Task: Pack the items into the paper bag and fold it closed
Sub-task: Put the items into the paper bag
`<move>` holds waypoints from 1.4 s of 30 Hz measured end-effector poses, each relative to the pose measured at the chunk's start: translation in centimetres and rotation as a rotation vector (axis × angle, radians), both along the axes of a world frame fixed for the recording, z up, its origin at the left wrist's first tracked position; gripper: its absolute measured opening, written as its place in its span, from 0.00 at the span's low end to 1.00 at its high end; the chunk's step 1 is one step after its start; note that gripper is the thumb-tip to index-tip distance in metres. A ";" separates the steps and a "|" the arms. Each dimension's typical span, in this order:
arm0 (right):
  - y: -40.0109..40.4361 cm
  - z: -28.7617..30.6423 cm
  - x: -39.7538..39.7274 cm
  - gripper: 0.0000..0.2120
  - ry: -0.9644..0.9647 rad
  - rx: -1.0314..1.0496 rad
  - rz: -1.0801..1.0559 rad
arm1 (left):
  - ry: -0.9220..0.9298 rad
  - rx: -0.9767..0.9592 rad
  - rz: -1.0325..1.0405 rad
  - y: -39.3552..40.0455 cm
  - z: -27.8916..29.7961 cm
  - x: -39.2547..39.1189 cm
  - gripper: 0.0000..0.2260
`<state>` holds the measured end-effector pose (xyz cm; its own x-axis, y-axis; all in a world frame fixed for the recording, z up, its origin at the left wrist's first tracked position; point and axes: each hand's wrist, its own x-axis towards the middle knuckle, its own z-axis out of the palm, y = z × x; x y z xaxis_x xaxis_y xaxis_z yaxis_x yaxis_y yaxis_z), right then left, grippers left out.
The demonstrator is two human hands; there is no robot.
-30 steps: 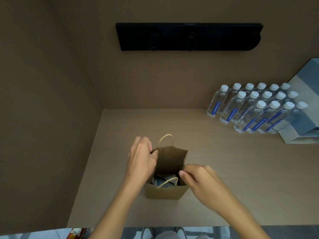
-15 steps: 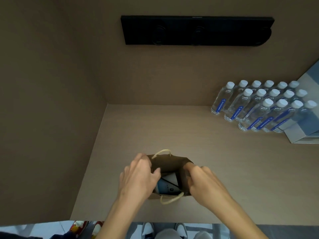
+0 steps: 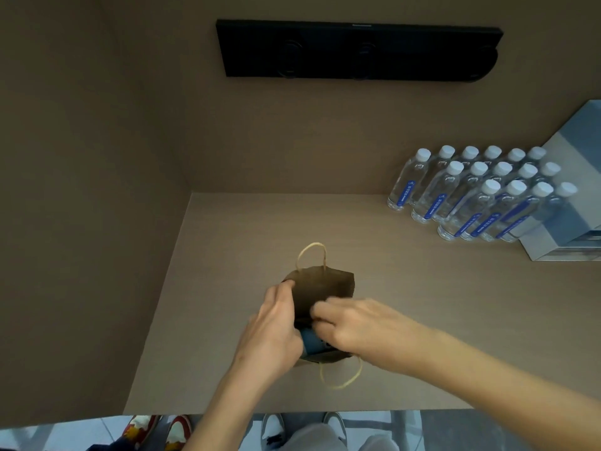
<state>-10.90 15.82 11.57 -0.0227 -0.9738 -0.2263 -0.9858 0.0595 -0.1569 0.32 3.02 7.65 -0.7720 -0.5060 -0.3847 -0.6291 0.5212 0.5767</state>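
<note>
A small brown paper bag point(image 3: 320, 286) with twine handles stands on the beige table point(image 3: 422, 320), its mouth open toward me. A blue item point(image 3: 313, 343) shows inside the opening. My left hand point(image 3: 271, 327) grips the bag's left edge. My right hand point(image 3: 354, 323) reaches across the mouth, blurred, fingers curled at the bag's upper part; whether it pinches paper or the item is unclear. One handle point(image 3: 311, 255) sticks up at the far side, the other point(image 3: 341, 377) hangs toward me.
Several water bottles point(image 3: 478, 196) with white caps stand at the back right, next to a stack of grey-blue boxes point(image 3: 572, 203). A black bar point(image 3: 357, 50) is mounted on the back wall. A side wall point(image 3: 81, 190) closes the left. Shoes point(image 3: 156, 431) show below the table edge.
My right hand has moved left across the bag's mouth and covers most of the opening. The bag's far wall now stands taller, and the blue item shows lower in the opening.
</note>
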 end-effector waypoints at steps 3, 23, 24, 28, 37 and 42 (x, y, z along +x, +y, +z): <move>-2.5 -1.2 -0.2 0.06 0.031 0.325 -0.057 | 0.019 -0.014 -0.003 0.2 0.0 0.0 0.35; -3.7 -11.0 -0.1 0.18 -0.253 0.559 -0.661 | 0.078 -0.006 -0.068 1.6 -0.1 0.2 0.31; -3.9 -10.3 -0.1 0.17 -0.285 0.516 -0.650 | 0.094 -0.009 -0.077 1.4 -0.1 0.1 0.31; -4.9 -7.3 0.0 0.13 -0.193 0.428 -0.442 | 0.104 0.042 -0.047 0.0 -0.8 0.3 0.35; -6.5 -9.2 -1.3 0.16 -0.326 0.539 -0.549 | 0.164 0.076 -0.131 0.1 -1.8 0.4 0.35; -6.3 -11.0 -1.1 0.17 -0.456 0.742 -0.683 | 0.175 0.116 -0.120 0.6 -1.5 0.4 0.36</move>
